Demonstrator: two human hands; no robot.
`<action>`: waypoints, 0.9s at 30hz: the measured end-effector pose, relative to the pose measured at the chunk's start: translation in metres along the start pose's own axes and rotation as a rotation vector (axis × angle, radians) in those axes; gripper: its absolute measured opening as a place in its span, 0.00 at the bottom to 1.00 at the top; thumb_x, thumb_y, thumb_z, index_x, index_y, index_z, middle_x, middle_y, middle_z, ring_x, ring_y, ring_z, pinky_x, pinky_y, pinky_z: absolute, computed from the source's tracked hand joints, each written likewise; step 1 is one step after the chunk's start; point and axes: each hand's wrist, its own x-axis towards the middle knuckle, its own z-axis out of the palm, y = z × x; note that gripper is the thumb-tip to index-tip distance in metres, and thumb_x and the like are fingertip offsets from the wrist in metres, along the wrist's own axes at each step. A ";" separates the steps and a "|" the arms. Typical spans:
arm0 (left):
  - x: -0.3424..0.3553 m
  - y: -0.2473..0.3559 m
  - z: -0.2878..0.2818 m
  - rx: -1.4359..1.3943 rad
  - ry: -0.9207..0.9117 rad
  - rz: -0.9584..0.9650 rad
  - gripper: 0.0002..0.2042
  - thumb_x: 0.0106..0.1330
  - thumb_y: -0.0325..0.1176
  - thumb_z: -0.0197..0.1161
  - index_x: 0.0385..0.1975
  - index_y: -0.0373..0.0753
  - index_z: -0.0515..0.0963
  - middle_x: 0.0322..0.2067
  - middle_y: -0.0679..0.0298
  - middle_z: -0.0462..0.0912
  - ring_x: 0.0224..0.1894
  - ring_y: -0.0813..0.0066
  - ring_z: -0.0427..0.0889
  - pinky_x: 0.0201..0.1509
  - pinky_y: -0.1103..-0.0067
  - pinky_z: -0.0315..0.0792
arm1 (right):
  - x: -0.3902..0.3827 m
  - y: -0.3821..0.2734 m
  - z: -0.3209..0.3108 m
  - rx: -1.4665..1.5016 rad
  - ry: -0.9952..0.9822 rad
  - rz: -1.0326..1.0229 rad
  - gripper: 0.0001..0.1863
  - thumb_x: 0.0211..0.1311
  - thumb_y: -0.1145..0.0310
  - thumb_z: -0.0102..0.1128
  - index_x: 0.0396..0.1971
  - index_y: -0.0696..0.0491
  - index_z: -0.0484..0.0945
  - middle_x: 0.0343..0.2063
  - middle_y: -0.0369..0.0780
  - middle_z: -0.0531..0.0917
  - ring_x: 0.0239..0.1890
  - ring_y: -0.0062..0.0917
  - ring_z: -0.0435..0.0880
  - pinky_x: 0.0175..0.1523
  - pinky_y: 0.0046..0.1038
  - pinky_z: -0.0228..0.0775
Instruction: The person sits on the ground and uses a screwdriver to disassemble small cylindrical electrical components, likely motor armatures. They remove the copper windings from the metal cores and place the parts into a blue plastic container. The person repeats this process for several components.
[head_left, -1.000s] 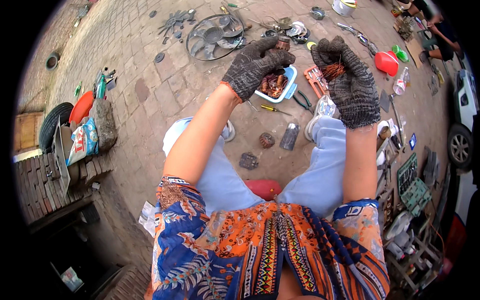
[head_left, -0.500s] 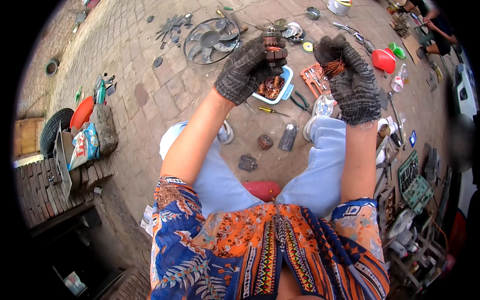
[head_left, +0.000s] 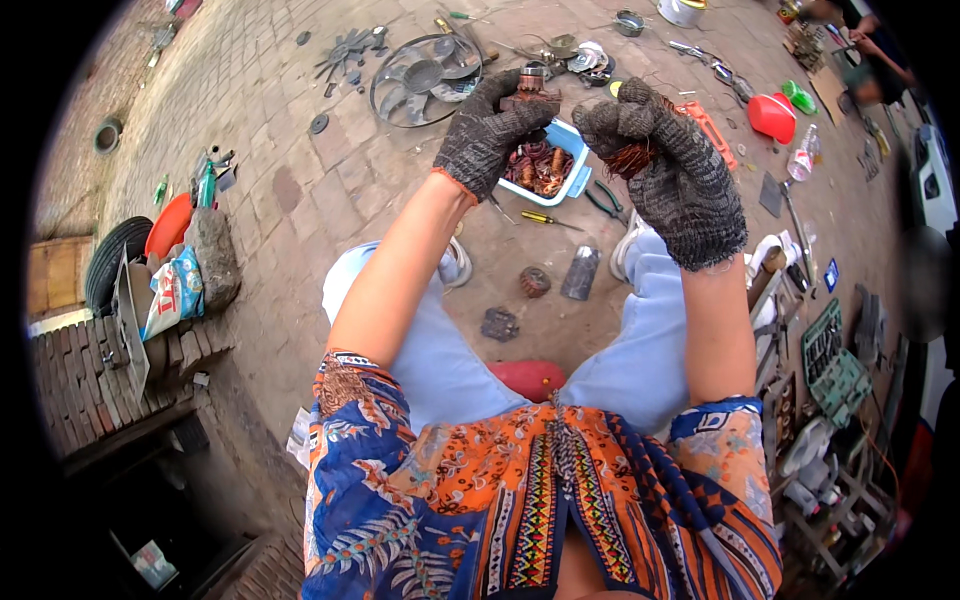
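My left hand (head_left: 488,138), in a dark grey knitted glove, is closed round a small motor armature (head_left: 532,92) with a ringed metal end and reddish-brown windings. Opposite it, my right hand (head_left: 690,190), gloved alike, has its fingers curled on a tangle of thin copper wire (head_left: 630,160). A gap separates the two hands. Just below and between them stands a light blue plastic basin (head_left: 577,187) holding copper coils and reddish wire (head_left: 540,167). On the ground near it lie a yellow-handled screwdriver (head_left: 550,221) and dark green-handled pliers (head_left: 607,202).
Between my feet lie a round rusty part (head_left: 534,281), a dark cylinder (head_left: 581,273) and a flat dark piece (head_left: 499,324). A fan in a ring (head_left: 424,77) lies farther off. To the right are an orange tool tray (head_left: 708,133), a red bowl (head_left: 770,118) and a green socket case (head_left: 836,365).
My right hand has come down and left, closer to the left hand, with the copper wire in it. My left hand has tilted the armature and shifted slightly.
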 end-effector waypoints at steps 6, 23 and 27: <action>-0.013 0.023 0.000 -0.255 -0.241 -0.071 0.24 0.60 0.31 0.63 0.56 0.34 0.66 0.48 0.57 0.76 0.49 0.69 0.77 0.54 0.74 0.73 | -0.001 -0.011 -0.008 0.248 -0.059 -0.055 0.19 0.59 0.81 0.48 0.52 0.63 0.67 0.45 0.51 0.79 0.54 0.43 0.75 0.67 0.43 0.56; 0.015 0.002 -0.038 -0.801 -0.088 -0.070 0.18 0.66 0.40 0.56 0.49 0.34 0.69 0.44 0.52 0.77 0.42 0.58 0.79 0.44 0.68 0.78 | -0.011 -0.010 -0.016 0.368 0.038 0.025 0.19 0.62 0.73 0.50 0.52 0.65 0.67 0.42 0.48 0.80 0.48 0.39 0.79 0.62 0.40 0.65; 0.005 0.010 -0.029 -0.743 -0.052 -0.094 0.16 0.67 0.41 0.55 0.44 0.35 0.70 0.40 0.51 0.77 0.35 0.60 0.79 0.34 0.72 0.75 | -0.003 -0.024 -0.028 0.374 0.133 -0.069 0.16 0.60 0.75 0.51 0.47 0.67 0.69 0.41 0.49 0.79 0.50 0.40 0.77 0.64 0.42 0.62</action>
